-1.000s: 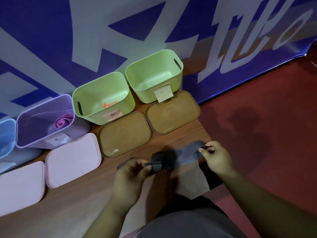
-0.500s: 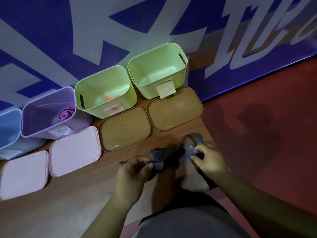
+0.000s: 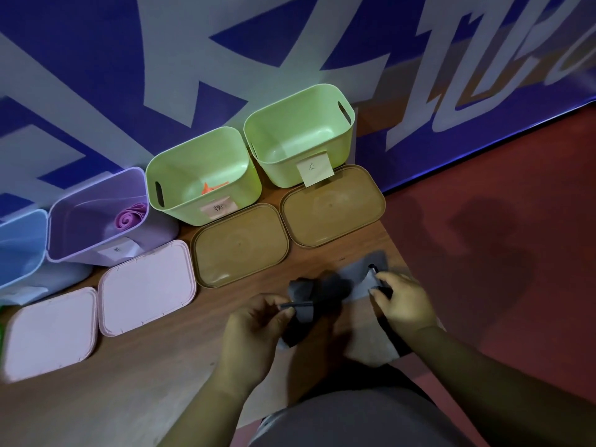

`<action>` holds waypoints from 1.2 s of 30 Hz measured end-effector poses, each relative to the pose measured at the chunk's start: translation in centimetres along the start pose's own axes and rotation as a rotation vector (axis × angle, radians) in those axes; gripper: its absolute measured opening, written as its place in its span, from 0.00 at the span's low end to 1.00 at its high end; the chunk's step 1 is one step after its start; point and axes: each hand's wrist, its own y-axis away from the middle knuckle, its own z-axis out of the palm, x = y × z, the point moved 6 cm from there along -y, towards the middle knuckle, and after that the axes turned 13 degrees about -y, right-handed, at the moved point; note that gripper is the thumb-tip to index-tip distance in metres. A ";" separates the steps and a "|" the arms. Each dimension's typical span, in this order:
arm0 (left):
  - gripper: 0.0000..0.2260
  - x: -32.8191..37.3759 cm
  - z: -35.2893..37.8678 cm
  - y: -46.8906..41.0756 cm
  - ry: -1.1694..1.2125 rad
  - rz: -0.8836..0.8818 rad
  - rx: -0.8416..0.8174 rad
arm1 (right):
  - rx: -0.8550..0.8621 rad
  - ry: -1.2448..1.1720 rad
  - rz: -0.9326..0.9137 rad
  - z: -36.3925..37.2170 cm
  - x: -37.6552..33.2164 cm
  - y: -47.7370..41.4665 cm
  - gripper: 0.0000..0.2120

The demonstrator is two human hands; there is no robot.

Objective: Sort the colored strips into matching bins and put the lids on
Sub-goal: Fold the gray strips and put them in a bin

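A grey strip (image 3: 325, 288) hangs over the counter (image 3: 129, 398), with the left hand (image 3: 254, 321) and right hand (image 3: 403, 301) fingers each pinching one end. At 12 o'clock lie two tan lids (image 3: 240, 245), then two green bins (image 3: 300, 137), one holding an orange strip (image 3: 209, 188). At 10 o'clock are a purple bin (image 3: 96, 217) with a rolled purple strip (image 3: 129, 216), a blue bin (image 3: 19, 243) and pink lids (image 3: 146, 287). The handwritten paper labels (image 3: 314, 168) are unreadable.
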 end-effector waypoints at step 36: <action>0.06 3.4 -19.5 5.3 0.118 0.660 0.079 | -0.414 -0.654 -0.221 -3.3 -37.3 9.0 0.17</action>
